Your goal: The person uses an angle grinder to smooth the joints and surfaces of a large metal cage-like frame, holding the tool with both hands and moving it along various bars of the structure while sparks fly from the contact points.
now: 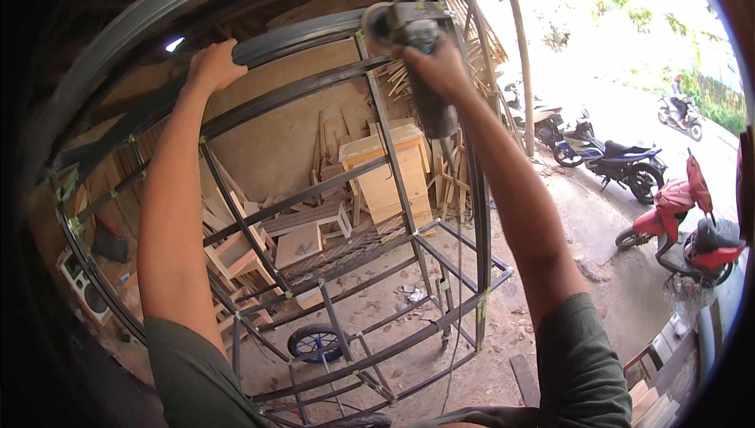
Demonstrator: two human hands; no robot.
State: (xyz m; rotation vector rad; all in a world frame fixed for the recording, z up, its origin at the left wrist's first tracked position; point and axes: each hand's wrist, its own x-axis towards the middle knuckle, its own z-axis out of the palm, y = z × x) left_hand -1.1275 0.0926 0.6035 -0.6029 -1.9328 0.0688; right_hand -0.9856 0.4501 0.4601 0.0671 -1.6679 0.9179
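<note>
Grey angle grinder (417, 58) clamped in rt hand (437, 66) fingers; lt hand (211, 66) fingers wrapped round steel frame bar (283, 41).

No packages, labels, signs or screens can be made out anywhere in the view.
</note>
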